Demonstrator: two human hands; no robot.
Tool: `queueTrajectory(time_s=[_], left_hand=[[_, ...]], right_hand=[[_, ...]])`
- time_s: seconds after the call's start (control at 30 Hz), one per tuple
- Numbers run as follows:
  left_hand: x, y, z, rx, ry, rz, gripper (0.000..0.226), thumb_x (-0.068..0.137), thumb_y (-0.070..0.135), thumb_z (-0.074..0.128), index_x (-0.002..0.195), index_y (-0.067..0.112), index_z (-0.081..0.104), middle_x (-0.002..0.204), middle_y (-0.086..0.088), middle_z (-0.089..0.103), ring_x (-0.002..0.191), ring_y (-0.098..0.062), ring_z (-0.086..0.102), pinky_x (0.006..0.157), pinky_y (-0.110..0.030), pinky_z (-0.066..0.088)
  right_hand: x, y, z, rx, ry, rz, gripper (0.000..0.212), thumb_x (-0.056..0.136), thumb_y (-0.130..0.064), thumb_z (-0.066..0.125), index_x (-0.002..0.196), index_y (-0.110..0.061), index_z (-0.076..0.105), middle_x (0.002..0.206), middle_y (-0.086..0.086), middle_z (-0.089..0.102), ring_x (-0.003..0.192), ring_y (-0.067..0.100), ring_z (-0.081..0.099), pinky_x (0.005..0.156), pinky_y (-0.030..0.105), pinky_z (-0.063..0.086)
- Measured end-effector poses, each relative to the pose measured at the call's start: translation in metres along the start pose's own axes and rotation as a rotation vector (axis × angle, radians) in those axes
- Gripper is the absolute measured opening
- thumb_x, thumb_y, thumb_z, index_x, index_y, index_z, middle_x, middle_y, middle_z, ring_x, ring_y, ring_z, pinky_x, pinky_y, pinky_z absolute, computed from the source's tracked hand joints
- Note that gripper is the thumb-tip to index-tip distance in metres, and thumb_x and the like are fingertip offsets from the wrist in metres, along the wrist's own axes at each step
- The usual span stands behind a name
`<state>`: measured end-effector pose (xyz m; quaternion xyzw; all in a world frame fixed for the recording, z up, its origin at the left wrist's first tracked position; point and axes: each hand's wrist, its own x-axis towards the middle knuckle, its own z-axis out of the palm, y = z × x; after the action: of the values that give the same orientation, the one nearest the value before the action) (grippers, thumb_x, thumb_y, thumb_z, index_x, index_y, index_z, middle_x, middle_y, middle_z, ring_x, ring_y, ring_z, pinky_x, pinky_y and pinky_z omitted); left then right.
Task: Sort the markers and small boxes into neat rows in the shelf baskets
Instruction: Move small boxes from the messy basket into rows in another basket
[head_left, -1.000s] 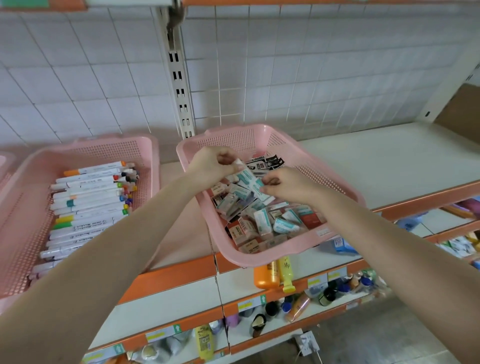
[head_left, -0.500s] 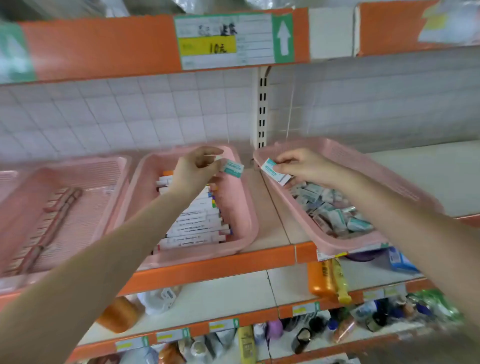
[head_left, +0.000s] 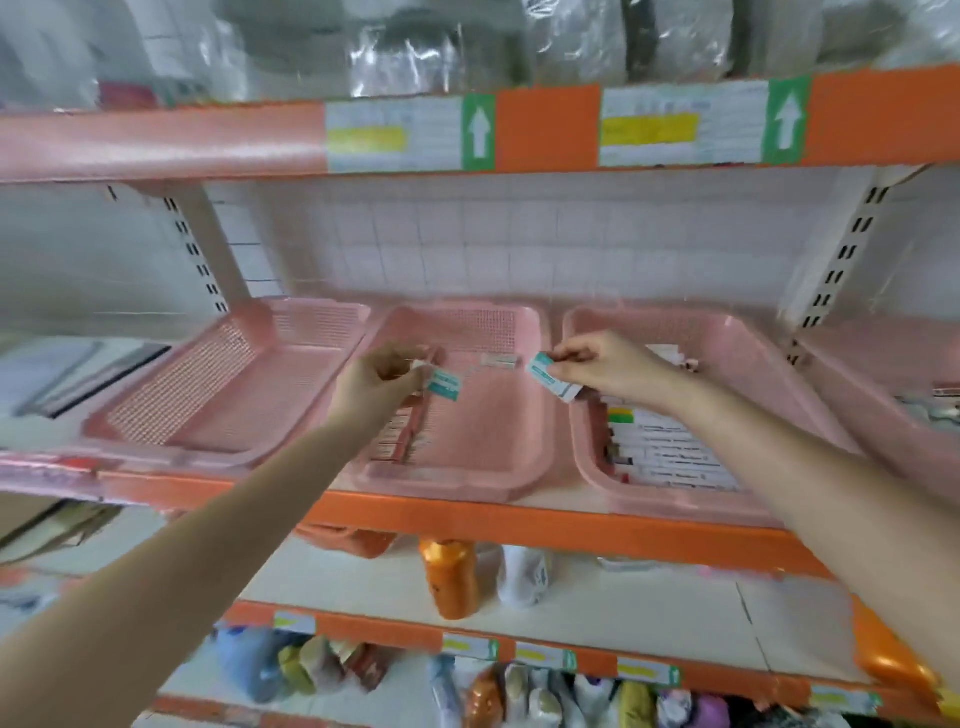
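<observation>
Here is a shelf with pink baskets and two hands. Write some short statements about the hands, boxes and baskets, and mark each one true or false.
Baskets are counted from the left.
1. The left hand pinches a teal box. True.
2. The right hand holds nothing. False: it pinches the other box.
3. The teal box is over the second basket. True.
4. The second basket is full. False: only a row of boxes lies along its left side.
5. The markers lie in the first basket. False: they lie in the third basket.
6. An orange bottle stands on the shelf below. True.
</observation>
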<state>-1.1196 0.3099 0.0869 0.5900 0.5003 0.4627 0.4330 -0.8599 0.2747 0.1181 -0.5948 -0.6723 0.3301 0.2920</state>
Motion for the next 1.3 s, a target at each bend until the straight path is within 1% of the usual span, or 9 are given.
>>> queueTrajectory(time_s=[0.17,0.27,0.43,0.63,0.73,0.9,0.97,1.13,1.3], left_hand=[[0.001,-0.025,-0.03,0.182,-0.081,-0.082,0.008,0.085,0.007,0.068,0.092,0.009,0.065,0.087,-0.006,0.07,0.069,-0.007,0.069,0.065,-0.023,0.058],[0.011,-0.029,-0.02,0.346,-0.194,-0.076,0.007,0.082,0.011,0.071,0.086,0.013,0.065,0.078,0.0,0.068,0.057,-0.001,0.064,0.053,-0.014,0.051],[0.027,-0.038,0.009,0.554,-0.456,-0.096,0.005,0.083,0.006,0.068,0.083,0.01,0.064,0.086,-0.008,0.067,0.061,-0.012,0.064,0.053,-0.019,0.055],[0.035,-0.043,0.013,0.754,-0.594,-0.068,0.012,0.087,0.02,0.066,0.097,0.015,0.065,0.1,-0.002,0.067,0.071,-0.013,0.065,0.06,-0.019,0.054],[0.035,-0.038,0.016,0.822,-0.571,0.032,0.023,0.088,0.03,0.062,0.109,0.02,0.064,0.113,0.003,0.064,0.098,-0.014,0.06,0.078,-0.025,0.046],[0.037,-0.026,0.026,0.54,-0.483,0.07,0.018,0.086,0.031,0.067,0.101,0.022,0.063,0.087,0.015,0.062,0.08,-0.002,0.056,0.064,-0.01,0.042],[0.041,-0.023,0.026,0.456,-0.425,0.052,0.012,0.085,0.024,0.068,0.096,0.02,0.063,0.08,0.012,0.062,0.075,-0.007,0.059,0.07,-0.019,0.051],[0.061,-0.02,0.019,0.192,-0.341,-0.122,0.012,0.082,0.008,0.07,0.092,0.007,0.065,0.09,-0.005,0.067,0.079,-0.015,0.065,0.077,-0.03,0.058],[0.076,-0.014,0.021,0.277,-0.305,-0.061,0.01,0.08,0.006,0.071,0.088,0.007,0.065,0.087,-0.005,0.067,0.072,-0.01,0.064,0.07,-0.022,0.057]], right_hand=[[0.016,-0.015,0.037,0.041,0.042,0.024,0.015,0.092,-0.012,0.058,0.105,-0.017,0.063,0.086,-0.005,0.066,0.077,0.007,0.062,0.064,0.016,0.051],[0.018,-0.017,0.047,0.134,0.046,0.093,0.02,0.091,-0.007,0.056,0.11,-0.011,0.061,0.089,0.003,0.067,0.078,0.016,0.063,0.073,0.033,0.055],[0.017,-0.013,0.053,0.161,0.021,0.124,0.036,0.091,-0.004,0.056,0.126,-0.014,0.054,0.1,0.007,0.067,0.083,0.019,0.068,0.072,0.034,0.058],[0.026,-0.001,0.051,0.255,0.036,0.159,0.03,0.088,0.003,0.058,0.116,-0.006,0.057,0.107,0.016,0.065,0.086,0.026,0.07,0.078,0.042,0.058],[0.033,-0.002,0.053,0.205,0.039,0.16,0.02,0.088,-0.001,0.058,0.107,-0.008,0.058,0.1,0.012,0.068,0.081,0.024,0.071,0.076,0.038,0.059],[0.051,-0.006,0.059,0.003,0.069,0.085,0.012,0.084,-0.008,0.062,0.095,-0.013,0.062,0.094,0.0,0.072,0.086,0.013,0.068,0.076,0.03,0.056],[0.059,-0.009,0.057,0.095,0.063,0.088,0.012,0.085,-0.006,0.063,0.096,-0.011,0.062,0.097,0.003,0.071,0.086,0.012,0.069,0.076,0.027,0.058],[0.072,-0.003,0.048,0.113,-0.016,0.015,0.015,0.089,-0.01,0.063,0.091,-0.024,0.067,0.097,0.002,0.07,0.086,0.014,0.069,0.079,0.029,0.058],[0.096,0.001,0.034,0.027,-0.053,-0.056,0.011,0.084,-0.017,0.071,0.084,-0.028,0.069,0.085,-0.007,0.071,0.077,0.001,0.064,0.077,0.02,0.051]])
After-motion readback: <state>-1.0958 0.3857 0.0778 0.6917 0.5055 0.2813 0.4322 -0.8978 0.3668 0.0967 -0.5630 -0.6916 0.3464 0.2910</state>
